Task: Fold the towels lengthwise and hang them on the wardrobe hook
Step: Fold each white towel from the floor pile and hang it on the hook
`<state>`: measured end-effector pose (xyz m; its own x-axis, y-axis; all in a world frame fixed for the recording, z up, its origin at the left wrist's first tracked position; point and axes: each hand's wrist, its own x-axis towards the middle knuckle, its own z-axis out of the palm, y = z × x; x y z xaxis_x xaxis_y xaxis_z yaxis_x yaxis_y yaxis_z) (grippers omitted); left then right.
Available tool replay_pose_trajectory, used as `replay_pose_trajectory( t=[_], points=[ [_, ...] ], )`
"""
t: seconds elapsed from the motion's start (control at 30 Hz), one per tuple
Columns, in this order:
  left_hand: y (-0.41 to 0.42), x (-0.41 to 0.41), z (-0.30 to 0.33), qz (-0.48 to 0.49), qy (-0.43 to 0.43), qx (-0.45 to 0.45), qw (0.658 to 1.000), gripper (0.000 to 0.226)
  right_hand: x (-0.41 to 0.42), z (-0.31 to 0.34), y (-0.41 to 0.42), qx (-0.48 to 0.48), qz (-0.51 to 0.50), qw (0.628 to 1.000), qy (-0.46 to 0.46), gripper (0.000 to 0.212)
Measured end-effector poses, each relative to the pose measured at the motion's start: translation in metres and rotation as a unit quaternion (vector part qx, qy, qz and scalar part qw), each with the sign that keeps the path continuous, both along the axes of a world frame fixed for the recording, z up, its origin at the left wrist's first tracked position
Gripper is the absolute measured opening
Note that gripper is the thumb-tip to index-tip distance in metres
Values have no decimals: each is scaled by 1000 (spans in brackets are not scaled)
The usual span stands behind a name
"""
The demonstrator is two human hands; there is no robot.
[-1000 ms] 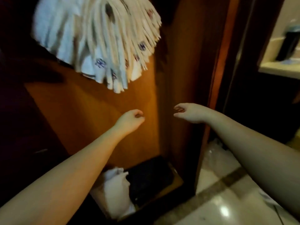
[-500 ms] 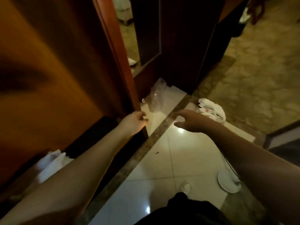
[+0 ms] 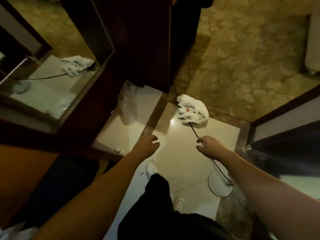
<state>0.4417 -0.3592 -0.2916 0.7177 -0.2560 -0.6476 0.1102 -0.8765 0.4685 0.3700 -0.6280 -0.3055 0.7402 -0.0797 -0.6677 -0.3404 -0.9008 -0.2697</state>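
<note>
A crumpled white towel [image 3: 192, 109] with a red mark lies on the pale tiled floor, at the edge of the patterned carpet. My left hand [image 3: 148, 142] and my right hand [image 3: 208, 144] hang in the air above the tiles, well short of the towel, both with loosely curled fingers and holding nothing. The wardrobe's orange-brown side [image 3: 22, 174] fills the lower left. The hook and the hung towels are out of view.
A mirrored door [image 3: 52, 94] at left reflects the towel. A crumpled clear plastic bag [image 3: 128, 104] lies by the dark wooden post [image 3: 149, 49]. A black cable [image 3: 207, 149] runs from the towel to a round white base [image 3: 219, 185]. My dark trousers and white shoes are below.
My view has swung from the wardrobe and its hung towels down and right to the floor. Both hands have stayed out in front, holding nothing, and the towel on the floor is now nearer.
</note>
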Motion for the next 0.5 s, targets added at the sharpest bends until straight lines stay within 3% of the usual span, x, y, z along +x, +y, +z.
replay_pose_trajectory(
  t=[0.13,0.3,0.5],
  points=[
    [-48,71,-33,-44,35,17,998,44,42,-40,-52,-17,-58,997,47,42],
    [-114,182,-84,-112,70,34,991,36,106,-90,-104,-31,-131,986,95,41],
    [-187,288,-146,-203,106,73,971,39,180,-150,-148,13,-232,963,138,41]
  ],
)
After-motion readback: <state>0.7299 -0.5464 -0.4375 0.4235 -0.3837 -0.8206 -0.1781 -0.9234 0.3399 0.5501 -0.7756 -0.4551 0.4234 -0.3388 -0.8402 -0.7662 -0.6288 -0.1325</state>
